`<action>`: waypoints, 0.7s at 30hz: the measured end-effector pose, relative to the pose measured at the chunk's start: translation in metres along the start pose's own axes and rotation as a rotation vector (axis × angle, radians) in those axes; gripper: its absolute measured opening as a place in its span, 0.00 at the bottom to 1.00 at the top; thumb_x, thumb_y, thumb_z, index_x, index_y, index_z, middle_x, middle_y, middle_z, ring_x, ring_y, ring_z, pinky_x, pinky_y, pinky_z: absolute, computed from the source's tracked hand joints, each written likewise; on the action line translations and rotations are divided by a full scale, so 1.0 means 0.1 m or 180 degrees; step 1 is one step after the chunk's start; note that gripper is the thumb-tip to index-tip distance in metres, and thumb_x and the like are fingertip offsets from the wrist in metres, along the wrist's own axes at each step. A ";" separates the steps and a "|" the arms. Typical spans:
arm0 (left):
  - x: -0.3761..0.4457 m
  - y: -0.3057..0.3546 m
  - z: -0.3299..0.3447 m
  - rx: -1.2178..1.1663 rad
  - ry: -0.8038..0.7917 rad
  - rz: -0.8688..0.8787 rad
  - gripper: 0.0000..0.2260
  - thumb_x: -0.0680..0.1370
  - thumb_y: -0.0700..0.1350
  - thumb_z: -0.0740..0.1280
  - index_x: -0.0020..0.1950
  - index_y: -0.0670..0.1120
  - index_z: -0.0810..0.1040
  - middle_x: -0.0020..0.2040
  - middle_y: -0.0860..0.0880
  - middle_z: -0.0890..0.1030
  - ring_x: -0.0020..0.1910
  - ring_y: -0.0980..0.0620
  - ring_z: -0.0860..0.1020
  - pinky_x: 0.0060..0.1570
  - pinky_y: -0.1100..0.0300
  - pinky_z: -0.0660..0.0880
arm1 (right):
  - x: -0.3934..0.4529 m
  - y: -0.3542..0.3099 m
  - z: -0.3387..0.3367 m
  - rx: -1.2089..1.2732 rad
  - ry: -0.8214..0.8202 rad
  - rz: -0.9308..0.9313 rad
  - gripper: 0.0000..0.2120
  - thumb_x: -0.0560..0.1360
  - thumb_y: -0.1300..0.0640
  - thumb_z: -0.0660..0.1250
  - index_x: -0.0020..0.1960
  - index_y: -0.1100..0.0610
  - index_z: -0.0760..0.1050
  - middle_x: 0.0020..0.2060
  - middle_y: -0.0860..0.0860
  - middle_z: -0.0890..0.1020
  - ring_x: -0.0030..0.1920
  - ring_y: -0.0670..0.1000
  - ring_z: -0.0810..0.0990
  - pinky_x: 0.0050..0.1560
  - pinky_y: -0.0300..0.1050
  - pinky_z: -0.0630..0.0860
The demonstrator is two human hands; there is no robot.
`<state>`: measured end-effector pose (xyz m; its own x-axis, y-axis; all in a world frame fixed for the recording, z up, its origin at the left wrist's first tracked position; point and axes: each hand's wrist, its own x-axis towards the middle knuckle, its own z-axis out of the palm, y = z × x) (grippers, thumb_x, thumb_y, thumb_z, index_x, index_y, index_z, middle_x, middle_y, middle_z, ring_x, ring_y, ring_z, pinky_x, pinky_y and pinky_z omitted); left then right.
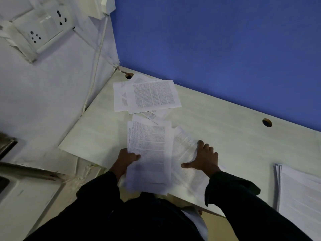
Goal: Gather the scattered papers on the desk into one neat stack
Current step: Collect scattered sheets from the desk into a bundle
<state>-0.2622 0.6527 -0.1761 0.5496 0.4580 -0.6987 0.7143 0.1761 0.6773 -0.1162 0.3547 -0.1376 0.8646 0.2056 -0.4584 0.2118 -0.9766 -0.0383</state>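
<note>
Desk edges: the pale desk (pixel 225 136) ends at a blue partition (pixel 217 40) along its far side and at a white wall (pixel 52 93) on the left; its near edge runs just in front of the person's body.
Open room: bare desk surface lies right of the papers, between the right hand and a round cable hole (pixel 267 122) by the partition; a second hole (pixel 128 76) sits in the far left corner, partly covered by paper.
Far papers: a loose pile of printed sheets (pixel 147 96) lies fanned at differing angles in the far left corner, the top sheet showing two columns of dense text.
Held sheaf: a bundle of printed sheets (pixel 149 153), edges uneven, hangs over the desk's near edge between the hands.
Flat sheet: one printed sheet (pixel 184 146) lies on the desk just right of the held sheaf, partly beneath it.
Side stack: a separate stack of sheets (pixel 298 192) rests at the right edge of view, well apart from the rest.
Left hand: the left hand (pixel 126 160) grips the held sheaf at its left edge, thumb on top.
Right hand: the right hand (pixel 203 158) lies spread wide and flat, fingers straight, pressing on the flat sheet.
Sleeves: both arms wear dark sleeves (pixel 243 206).
Wall fitting: a white socket panel (pixel 40 28) is on the wall at upper left.
</note>
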 end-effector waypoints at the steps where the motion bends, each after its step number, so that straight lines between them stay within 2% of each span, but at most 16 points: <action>1: -0.02 0.01 0.04 -0.0089 -0.0099 -0.0001 0.21 0.71 0.34 0.77 0.63 0.34 0.79 0.56 0.43 0.81 0.54 0.45 0.80 0.59 0.54 0.76 | -0.03 -0.02 0.04 0.0220 0.0012 0.0111 0.62 0.53 0.22 0.74 0.74 0.54 0.56 0.62 0.54 0.75 0.63 0.60 0.75 0.59 0.56 0.71; 4: -0.03 0.02 0.15 -0.0293 -0.0432 -0.0071 0.26 0.68 0.35 0.80 0.64 0.37 0.79 0.58 0.44 0.82 0.56 0.44 0.80 0.62 0.49 0.77 | -0.05 -0.03 0.11 0.1236 -0.0057 0.0269 0.44 0.63 0.34 0.78 0.68 0.54 0.63 0.59 0.54 0.80 0.59 0.60 0.81 0.55 0.53 0.76; 7: -0.04 0.06 0.21 -0.0142 -0.0614 -0.0001 0.28 0.67 0.35 0.81 0.66 0.36 0.78 0.62 0.41 0.81 0.59 0.43 0.80 0.64 0.47 0.76 | -0.03 0.03 0.07 0.1745 -0.0270 0.0099 0.30 0.69 0.45 0.79 0.64 0.54 0.72 0.59 0.53 0.80 0.60 0.58 0.79 0.55 0.49 0.75; 12: 0.06 0.08 0.22 0.0151 -0.0787 0.0077 0.26 0.71 0.33 0.77 0.68 0.35 0.75 0.63 0.41 0.80 0.58 0.44 0.79 0.60 0.54 0.75 | -0.01 0.10 -0.02 0.2127 -0.0393 0.0042 0.29 0.66 0.56 0.81 0.63 0.56 0.75 0.59 0.53 0.80 0.59 0.56 0.79 0.54 0.46 0.74; 14: 0.10 0.12 0.19 0.0223 -0.0784 0.0075 0.26 0.70 0.34 0.78 0.66 0.35 0.75 0.63 0.42 0.80 0.58 0.44 0.79 0.59 0.54 0.75 | 0.02 0.15 -0.06 0.2232 -0.0321 0.0127 0.28 0.67 0.56 0.82 0.64 0.56 0.75 0.59 0.52 0.79 0.59 0.55 0.78 0.56 0.47 0.74; 16: 0.15 0.17 0.14 0.0253 -0.0571 0.0092 0.19 0.70 0.32 0.78 0.59 0.37 0.77 0.58 0.43 0.81 0.56 0.44 0.79 0.57 0.54 0.75 | 0.04 0.25 -0.14 0.2408 0.0026 0.0335 0.23 0.67 0.55 0.82 0.58 0.55 0.78 0.55 0.52 0.82 0.55 0.55 0.81 0.56 0.49 0.78; 19: 0.26 0.21 0.08 0.0473 0.0226 0.0133 0.09 0.71 0.31 0.75 0.49 0.33 0.79 0.48 0.38 0.81 0.51 0.38 0.82 0.47 0.52 0.76 | 0.05 0.41 -0.28 0.2913 0.0647 0.0892 0.10 0.71 0.56 0.80 0.47 0.54 0.80 0.48 0.55 0.86 0.50 0.58 0.84 0.57 0.52 0.80; 21: 0.26 0.24 0.06 0.0515 0.0571 0.0131 0.07 0.72 0.33 0.72 0.48 0.33 0.79 0.46 0.37 0.81 0.50 0.36 0.82 0.44 0.54 0.75 | 0.06 0.49 -0.32 0.3017 0.0745 0.1090 0.09 0.73 0.57 0.78 0.45 0.56 0.78 0.45 0.54 0.84 0.48 0.57 0.82 0.57 0.50 0.78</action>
<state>-0.2274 0.6636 -0.1795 0.5042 0.6118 -0.6095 0.7610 0.0189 0.6485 -0.0864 0.3099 -0.1137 0.8994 -0.1846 -0.3963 -0.4205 -0.6136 -0.6684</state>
